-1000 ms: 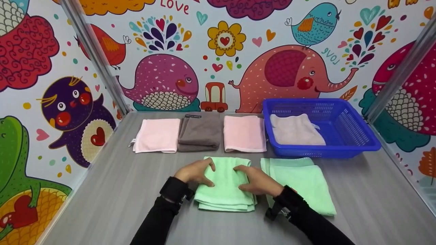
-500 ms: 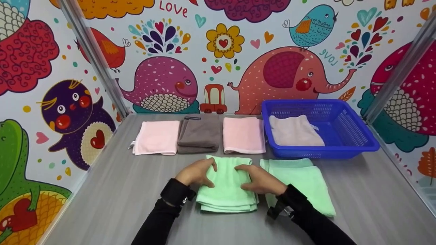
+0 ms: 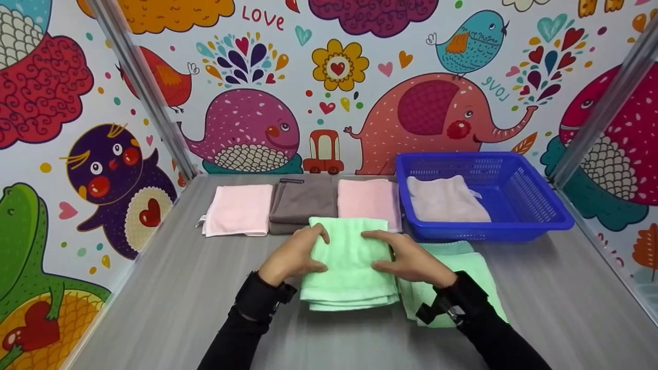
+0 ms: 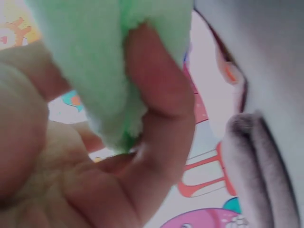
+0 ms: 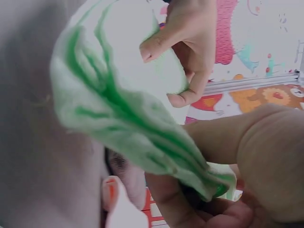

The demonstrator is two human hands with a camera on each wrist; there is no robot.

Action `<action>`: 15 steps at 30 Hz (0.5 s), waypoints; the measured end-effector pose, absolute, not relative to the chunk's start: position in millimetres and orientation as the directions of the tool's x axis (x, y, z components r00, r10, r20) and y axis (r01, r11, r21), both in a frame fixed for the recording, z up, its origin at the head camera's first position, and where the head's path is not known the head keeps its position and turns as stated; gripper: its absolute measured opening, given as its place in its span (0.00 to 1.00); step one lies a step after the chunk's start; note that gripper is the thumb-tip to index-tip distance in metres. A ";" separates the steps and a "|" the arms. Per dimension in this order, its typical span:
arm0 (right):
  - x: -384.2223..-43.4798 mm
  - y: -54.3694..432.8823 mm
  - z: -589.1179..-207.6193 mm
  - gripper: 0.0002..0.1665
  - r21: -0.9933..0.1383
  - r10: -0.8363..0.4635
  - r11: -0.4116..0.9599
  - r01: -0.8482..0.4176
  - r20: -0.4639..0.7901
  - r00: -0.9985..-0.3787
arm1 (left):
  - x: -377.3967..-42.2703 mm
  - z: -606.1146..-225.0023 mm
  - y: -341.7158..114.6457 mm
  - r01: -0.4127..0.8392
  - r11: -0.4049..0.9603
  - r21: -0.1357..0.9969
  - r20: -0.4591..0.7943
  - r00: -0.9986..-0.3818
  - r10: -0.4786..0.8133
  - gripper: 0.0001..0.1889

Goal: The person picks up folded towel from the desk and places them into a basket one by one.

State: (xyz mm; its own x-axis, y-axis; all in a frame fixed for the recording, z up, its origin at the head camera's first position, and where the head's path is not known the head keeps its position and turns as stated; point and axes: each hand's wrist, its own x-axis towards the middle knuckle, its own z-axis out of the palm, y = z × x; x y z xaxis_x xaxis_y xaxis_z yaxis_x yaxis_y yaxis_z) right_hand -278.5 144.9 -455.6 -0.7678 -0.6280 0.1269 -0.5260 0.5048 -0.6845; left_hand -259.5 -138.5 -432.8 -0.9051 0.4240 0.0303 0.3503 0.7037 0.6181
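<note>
A folded light green towel (image 3: 352, 262) hangs between both hands, raised off the table with a shadow below it. My left hand (image 3: 293, 257) grips its left edge, thumb on top and fingers curled beneath, as the left wrist view shows on the green cloth (image 4: 90, 61). My right hand (image 3: 414, 257) pinches the right edge the same way; in the right wrist view the towel's layered folds (image 5: 123, 109) run down to those fingers. A second green towel (image 3: 486, 277) lies folded on the table at the right, partly hidden by my right hand and wrist.
Along the back lie a pink towel (image 3: 239, 209), a grey-brown towel (image 3: 303, 198) and another pink towel (image 3: 367, 198). A blue basket (image 3: 493, 231) at the back right holds a pale greyish-pink towel (image 3: 447, 199). Patterned walls enclose the grey table (image 3: 169, 288).
Both hands have lifted the folded green towel off the table and moved it slightly forward, so it now overlaps the front edges of the grey-brown and right pink towels in view.
</note>
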 end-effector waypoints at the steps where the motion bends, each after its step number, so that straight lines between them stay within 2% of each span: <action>1: -277.5 146.8 -453.1 0.36 -0.688 -0.630 0.495 -0.530 0.136 -0.765 | -257.6 -430.8 -137.6 0.348 0.701 0.622 0.038 -0.908 0.417 0.25; 9: -276.4 157.7 -433.6 0.35 -0.703 -0.606 0.450 -0.551 0.213 -0.766 | -248.3 -416.1 -130.0 0.397 0.699 0.595 0.165 -0.912 0.377 0.26; 15: -281.1 162.2 -431.3 0.32 -0.715 -0.600 0.413 -0.564 0.252 -0.759 | -246.7 -409.8 -126.4 0.384 0.695 0.608 0.184 -0.920 0.347 0.26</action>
State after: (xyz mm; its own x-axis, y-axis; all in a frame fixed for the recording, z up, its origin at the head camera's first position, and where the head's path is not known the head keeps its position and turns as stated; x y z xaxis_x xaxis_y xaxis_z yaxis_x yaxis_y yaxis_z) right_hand -281.1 162.2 -431.3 -0.7593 -0.5997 0.2525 -0.5641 0.4133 -0.7148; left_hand -246.7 -126.4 -409.8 -0.9196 0.3472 0.1837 0.3839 0.6953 0.6076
